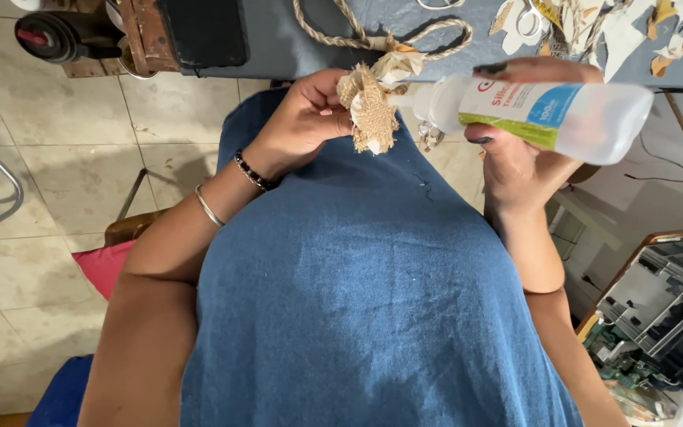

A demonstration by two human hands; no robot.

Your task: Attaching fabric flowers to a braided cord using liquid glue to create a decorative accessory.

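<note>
At the frame's upper middle, the left hand (303, 119) pinches a burlap flower (369, 111); the right hand (515, 150) grips a glue bottle (547, 111), nozzle touching it.

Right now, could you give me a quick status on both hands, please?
Left hand grips burlap flower. Right hand holds glue bottle, nozzle at flower. Nothing between.
</note>
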